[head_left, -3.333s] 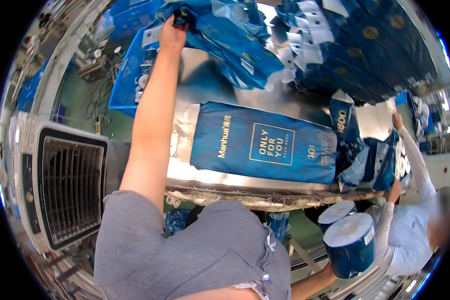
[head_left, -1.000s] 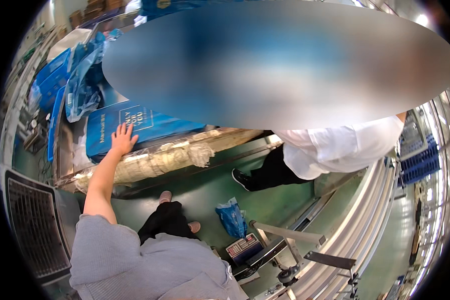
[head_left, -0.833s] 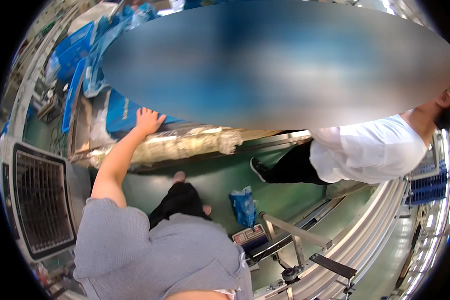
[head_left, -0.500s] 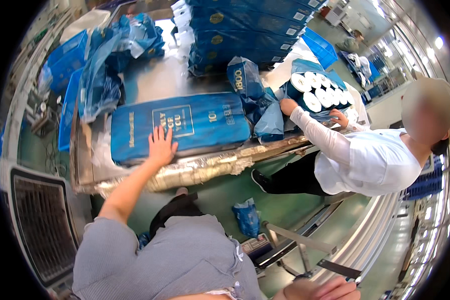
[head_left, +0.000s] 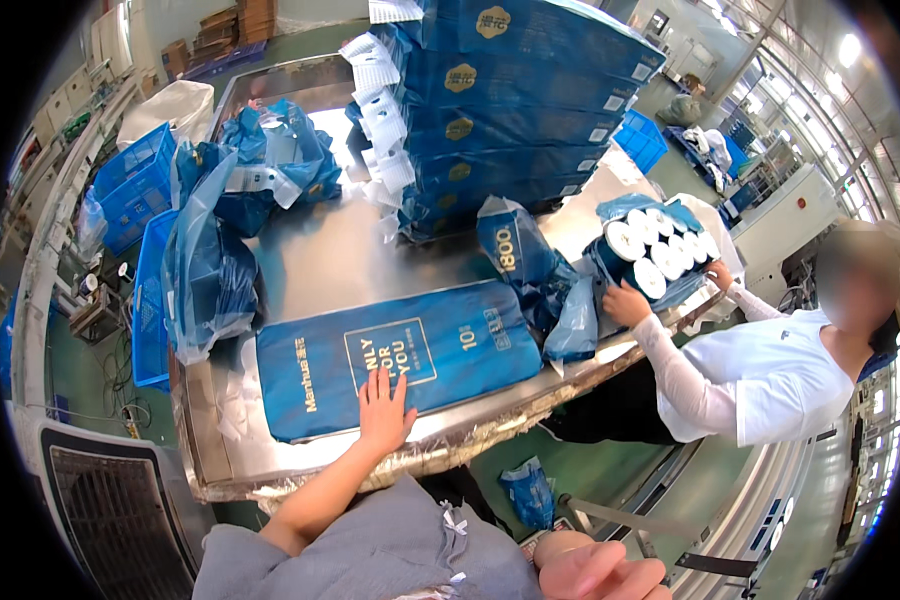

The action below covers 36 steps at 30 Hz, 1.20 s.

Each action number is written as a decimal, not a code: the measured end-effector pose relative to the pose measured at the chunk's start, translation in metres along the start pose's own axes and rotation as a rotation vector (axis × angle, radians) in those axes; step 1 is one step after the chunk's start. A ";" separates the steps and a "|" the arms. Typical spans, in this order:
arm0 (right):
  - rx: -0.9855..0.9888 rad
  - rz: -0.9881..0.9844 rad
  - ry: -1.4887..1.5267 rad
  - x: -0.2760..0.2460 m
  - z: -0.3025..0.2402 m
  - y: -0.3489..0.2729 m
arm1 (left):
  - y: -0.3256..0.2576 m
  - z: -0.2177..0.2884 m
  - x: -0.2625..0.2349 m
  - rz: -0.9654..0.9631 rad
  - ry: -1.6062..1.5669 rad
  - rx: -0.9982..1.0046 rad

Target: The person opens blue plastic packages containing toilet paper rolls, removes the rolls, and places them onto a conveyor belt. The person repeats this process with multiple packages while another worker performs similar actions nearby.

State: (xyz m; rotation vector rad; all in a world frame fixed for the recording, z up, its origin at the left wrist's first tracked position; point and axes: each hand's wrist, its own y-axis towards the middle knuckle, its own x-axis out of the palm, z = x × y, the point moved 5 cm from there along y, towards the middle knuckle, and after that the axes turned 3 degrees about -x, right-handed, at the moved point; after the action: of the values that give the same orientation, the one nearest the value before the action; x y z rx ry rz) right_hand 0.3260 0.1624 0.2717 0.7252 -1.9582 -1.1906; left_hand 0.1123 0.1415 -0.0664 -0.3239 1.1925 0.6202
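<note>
My left hand (head_left: 383,415) lies flat with its fingers spread on a long blue plastic-wrapped pack (head_left: 460,345), which rests on the metal table near its front edge. Low in the picture and close to my body, my right hand (head_left: 605,572) has its fingers curled in. Its palm is hidden, and the frame's lower edge cuts it off. To the right of the pack lies crumpled blue plastic packaging (head_left: 515,240). A co-worker in white, at the table's right end, has both hands on an open blue pack of white rolls (head_left: 660,250).
A tall stack of blue packs (head_left: 510,110) stands at the back of the table (head_left: 310,250). Loose blue plastic bags (head_left: 210,260) lie on the left, beside blue crates (head_left: 135,190). A blue bag (head_left: 530,492) is on the floor below the table's front edge.
The view has tilted up, so the table sits lower in the picture. My left hand stays on the pack. My right hand remains at the lower edge with curled fingers.
</note>
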 end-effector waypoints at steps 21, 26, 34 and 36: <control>-0.336 -0.128 -0.530 -0.071 0.085 0.009 | 0.043 -0.012 -0.006 -0.220 0.154 0.272; -0.479 0.066 -0.757 -0.096 0.117 0.003 | 0.063 0.000 -0.004 -0.240 0.142 0.234; 0.207 -0.404 -0.690 -0.244 0.297 0.053 | 0.181 -0.045 -0.083 -0.129 -0.479 0.045; 0.298 -0.322 -0.800 -0.282 0.354 0.097 | 0.255 -0.108 -0.147 0.107 -0.530 -0.059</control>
State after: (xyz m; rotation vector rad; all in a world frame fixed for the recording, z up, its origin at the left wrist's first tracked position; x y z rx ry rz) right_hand 0.1951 0.5940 0.1672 0.8103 -2.8003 -1.5591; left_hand -0.1579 0.2439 0.0541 -0.1309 0.6855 0.7777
